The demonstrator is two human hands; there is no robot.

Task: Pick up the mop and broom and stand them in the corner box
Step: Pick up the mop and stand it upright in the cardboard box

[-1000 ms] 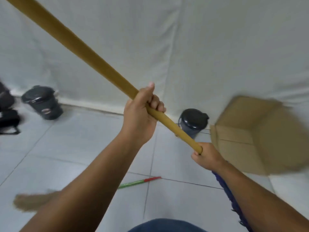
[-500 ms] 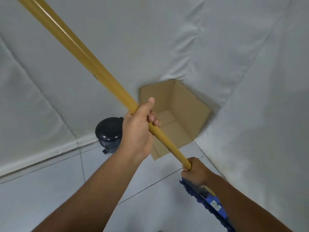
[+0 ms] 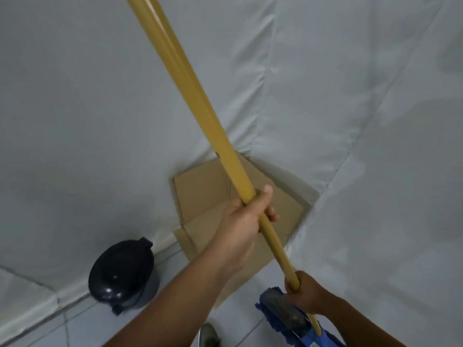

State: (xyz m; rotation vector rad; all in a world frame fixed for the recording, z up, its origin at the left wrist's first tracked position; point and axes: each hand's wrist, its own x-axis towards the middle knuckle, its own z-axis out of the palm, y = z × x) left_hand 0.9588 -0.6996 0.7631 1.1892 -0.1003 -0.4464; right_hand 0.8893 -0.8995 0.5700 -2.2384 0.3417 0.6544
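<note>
I hold the mop by its long yellow handle point(image 3: 190, 91), which slants from the top centre down to the lower right. My left hand point(image 3: 243, 221) is closed around the handle mid-way. My right hand point(image 3: 304, 291) grips it lower down, just above the blue mop head point(image 3: 280, 314) near the floor. The open cardboard box point(image 3: 200, 194) stands in the corner right behind my left hand, partly hidden by my hand and the handle. The broom is out of sight.
A dark round bin point(image 3: 122, 269) with a lid stands on the tiled floor left of the box. White cloth walls point(image 3: 375, 146) meet at the corner behind the box. A shoe tip point(image 3: 209, 335) shows at the bottom edge.
The view has come closer to the corner box and the handle now stands steeper. Both hands keep the same grip, and the mop head has come nearer the box.
</note>
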